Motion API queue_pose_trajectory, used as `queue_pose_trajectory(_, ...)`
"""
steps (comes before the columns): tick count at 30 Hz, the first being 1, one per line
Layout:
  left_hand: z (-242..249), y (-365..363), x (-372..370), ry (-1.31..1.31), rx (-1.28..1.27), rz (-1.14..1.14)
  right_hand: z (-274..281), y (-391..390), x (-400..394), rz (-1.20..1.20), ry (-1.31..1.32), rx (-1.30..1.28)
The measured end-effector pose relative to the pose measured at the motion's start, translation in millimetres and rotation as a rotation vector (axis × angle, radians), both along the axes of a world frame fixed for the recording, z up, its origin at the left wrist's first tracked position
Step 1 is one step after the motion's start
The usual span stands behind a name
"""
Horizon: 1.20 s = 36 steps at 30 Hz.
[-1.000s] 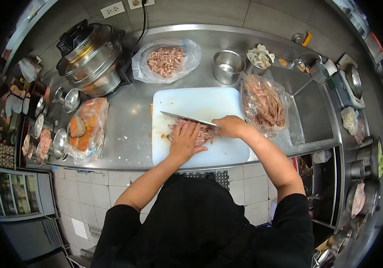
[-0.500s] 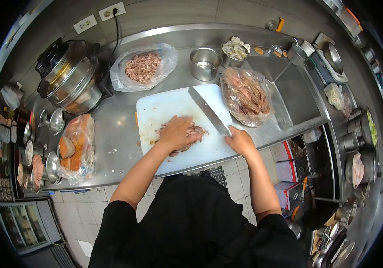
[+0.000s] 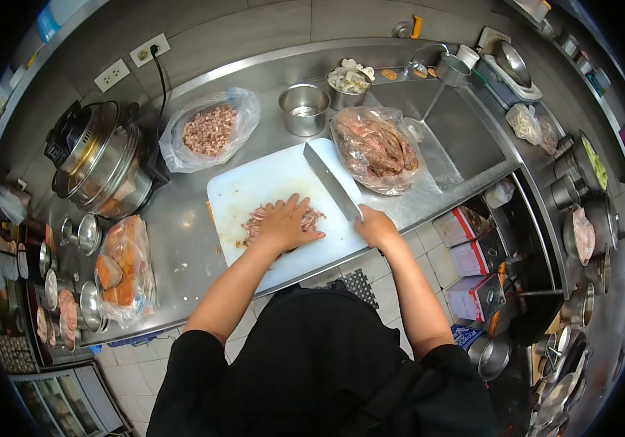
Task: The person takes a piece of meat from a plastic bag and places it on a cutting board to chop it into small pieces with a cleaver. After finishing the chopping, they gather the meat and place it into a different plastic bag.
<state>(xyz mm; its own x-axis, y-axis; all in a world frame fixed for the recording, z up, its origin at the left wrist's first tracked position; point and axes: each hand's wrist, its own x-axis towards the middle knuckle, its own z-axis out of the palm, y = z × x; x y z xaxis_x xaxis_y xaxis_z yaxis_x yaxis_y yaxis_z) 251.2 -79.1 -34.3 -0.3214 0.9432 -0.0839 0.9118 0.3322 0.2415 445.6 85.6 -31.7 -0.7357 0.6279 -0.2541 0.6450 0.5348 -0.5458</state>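
My left hand lies flat with fingers spread on a pile of sliced meat, which shows around its edges. Under both is a white cutting board. Closed around the handle of a cleaver-like kitchen knife, my right hand rests at the board's right side. The wide blade points away from me and lies along the board, apart from the meat. Just right of the board sits a clear plastic bag of dark meat pieces.
Behind the board stand a bag of diced meat, a steel pot and a pot of pale food. A sink is at right. To the left are a bagged orange block, steel bowls and a large steel appliance.
My left hand's fingers have spread wider over the meat. The view has turned, so the counter appears shifted left. My right hand still holds the knife.
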Motion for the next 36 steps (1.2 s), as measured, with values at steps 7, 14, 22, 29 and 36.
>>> queue_pose_trajectory(7,-15,9,2,0.042,0.052,-0.034,12,-9,-5,0.044,-0.104,0.098)
queue_pose_trajectory(14,-24,7,1,0.019,0.174,-0.011,10,-9,-6,0.049,-0.115,0.101)
queue_pose_trajectory(22,-14,4,-1,-0.042,0.178,-0.024,8,-11,-6,0.020,-0.113,0.101)
queue_pose_trajectory(29,-19,35,-7,-0.050,0.189,-0.066,11,-14,-7,0.031,-0.129,0.105)
queue_pose_trajectory(36,-8,63,-8,0.025,-0.011,-0.092,11,-7,-3,0.055,-0.087,0.059)
